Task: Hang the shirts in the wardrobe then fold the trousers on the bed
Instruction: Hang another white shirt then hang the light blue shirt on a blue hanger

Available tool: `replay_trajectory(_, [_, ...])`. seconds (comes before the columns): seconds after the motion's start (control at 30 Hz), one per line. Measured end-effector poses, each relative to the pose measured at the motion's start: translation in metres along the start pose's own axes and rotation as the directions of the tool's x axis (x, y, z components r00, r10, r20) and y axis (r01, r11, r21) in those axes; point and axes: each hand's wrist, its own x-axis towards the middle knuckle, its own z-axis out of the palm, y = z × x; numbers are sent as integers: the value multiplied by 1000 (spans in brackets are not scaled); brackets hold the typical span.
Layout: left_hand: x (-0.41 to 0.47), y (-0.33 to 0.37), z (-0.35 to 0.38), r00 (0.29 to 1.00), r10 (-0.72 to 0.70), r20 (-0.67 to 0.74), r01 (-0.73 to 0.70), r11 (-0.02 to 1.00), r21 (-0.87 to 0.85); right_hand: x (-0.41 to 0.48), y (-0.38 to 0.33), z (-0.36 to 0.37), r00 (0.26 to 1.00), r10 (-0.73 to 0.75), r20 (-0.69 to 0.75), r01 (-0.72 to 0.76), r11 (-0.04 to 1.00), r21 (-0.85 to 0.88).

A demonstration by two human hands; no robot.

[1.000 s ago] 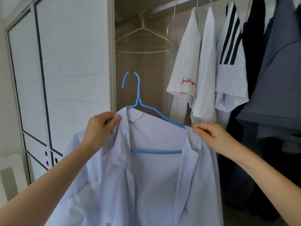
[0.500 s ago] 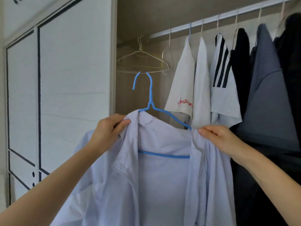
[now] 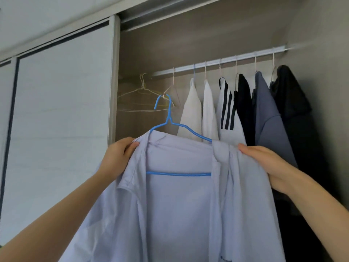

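Only the head cam here, so one view to go through.

Counts first: I've got two hands up. My left hand [image 3: 118, 157] is closed on the left shoulder of the pale blue shirt [image 3: 179, 214], fingers curled over the fabric by the collar. My right hand [image 3: 264, 163] is pinching the right shoulder the same way. One blue hanger [image 3: 170, 125] sits inside the shirt, with its hook sticking up above the collar and its bottom bar showing through the open front. The hook is below the rail [image 3: 226, 60], not on it.

The wardrobe [image 3: 188, 44] is open on the right side, with a white sliding door [image 3: 62, 110] covering the left. On the rail I count six garments on thin pale hangers: a cream shirt [image 3: 190, 114], a white shirt [image 3: 208, 114], a white one with black stripes [image 3: 227, 114], a black top [image 3: 244, 106], a grey-blue shirt [image 3: 268, 120] and a dark jacket [image 3: 290, 103] at the far right. To the left of those hang some empty wire hangers [image 3: 143, 95]; at least two, but they overlap and I can't count them for sure.

Writing: there's a small dark mark low on the pale blue shirt's front, too cut off to read. Nothing else legible.
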Motion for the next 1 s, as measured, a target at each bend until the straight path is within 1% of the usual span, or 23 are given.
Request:
replay_trajectory(0.07, [8, 1, 8, 1000, -29, 6, 29, 999, -36, -2, -8, 0, 998, 36, -56, -27, 989, 146])
replay_trajectory(0.13, [18, 4, 16, 997, -79, 20, 80, 994, -69, -4, -18, 2, 996, 44, -81, -25, 975, 221])
replay_trajectory(0.23, [35, 11, 27, 988, -144, 51, 148, 985, -90, -5, -36, 5, 999, 27, -21, -19, 955, 296])
replay_trajectory(0.3, [45, 16, 32, 982, -179, 66, 184, 979, -82, -9, -50, 9, 1000, -22, 18, 15, 953, 303])
replay_trajectory(0.33, [51, 17, 34, 981, -184, 70, 190, 977, -94, -10, -57, 12, 1000, -30, 0, 29, 957, 288])
replay_trajectory(0.43, [65, 15, 40, 980, -171, 98, 182, 977, -114, -10, -73, 24, 996, -58, -72, 74, 964, 255])
replay_trajectory(0.5, [67, 20, 43, 973, -167, 159, 190, 971, -142, -10, -83, 38, 987, -89, -135, 117, 969, 219])
replay_trajectory(0.6, [62, 35, 47, 952, -117, 284, 195, 945, -263, 0, -96, 62, 956, -120, -269, 181, 960, 214])
replay_trajectory(0.67, [58, 47, 47, 936, -66, 345, 199, 909, -367, 9, -103, 77, 942, -129, -311, 203, 954, 221])
replay_trajectory(0.77, [53, 66, 45, 921, -2, 390, 212, 843, -495, 23, -113, 106, 924, -172, -343, 258, 940, 223])
replay_trajectory(0.9, [48, 82, 33, 884, 80, 460, 251, 750, -613, 48, -121, 145, 917, -209, -339, 280, 944, 175])
replay_trajectory(0.93, [47, 84, 28, 875, 93, 475, 277, 709, -649, 56, -122, 152, 915, -218, -338, 279, 950, 143])
replay_trajectory(1.0, [49, 87, 17, 869, 94, 486, 346, 587, -732, 74, -123, 163, 902, -241, -357, 287, 955, 81])
